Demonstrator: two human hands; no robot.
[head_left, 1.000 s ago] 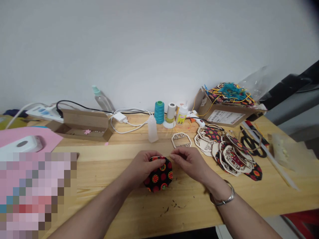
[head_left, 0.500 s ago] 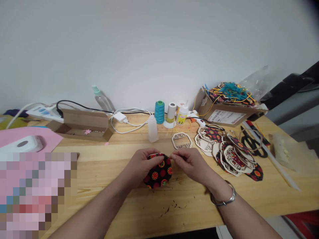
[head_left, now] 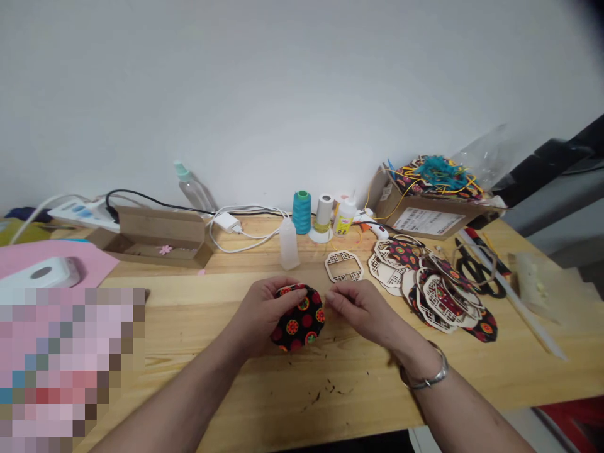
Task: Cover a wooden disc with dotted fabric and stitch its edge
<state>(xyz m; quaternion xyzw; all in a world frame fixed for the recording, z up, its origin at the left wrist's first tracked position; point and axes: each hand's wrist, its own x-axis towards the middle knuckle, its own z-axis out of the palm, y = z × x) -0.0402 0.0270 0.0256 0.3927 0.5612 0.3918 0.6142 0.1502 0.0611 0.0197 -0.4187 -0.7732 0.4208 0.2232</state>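
Note:
A round piece of black patterned fabric (head_left: pixel 302 324), dotted with red and orange flowers, is pinched at its upper left between the thumb and fingers of my left hand (head_left: pixel 264 313). It is tilted above the wooden table. Just right of its edge, my right hand (head_left: pixel 357 308) has thumb and forefinger pressed together; whatever they may hold is too small to make out. A cut-out wooden lattice frame (head_left: pixel 344 267) lies flat beyond my hands. Farther right is a heap of similar frames and patterned fabric pieces (head_left: pixel 441 292).
Behind stand a white squeeze bottle (head_left: pixel 289 245), a teal thread cone (head_left: pixel 302 214), a glue bottle (head_left: pixel 345 217) and a glue gun (head_left: pixel 377 229). Scissors (head_left: pixel 476 270) and a long white strip (head_left: pixel 519 302) lie right. Cardboard boxes (head_left: pixel 160 236) (head_left: pixel 425 221) sit at both sides.
My right fingertips have drawn slightly away from the fabric's edge. The fabric piece has shifted a little, and my left thumb has moved slightly left and up on it.

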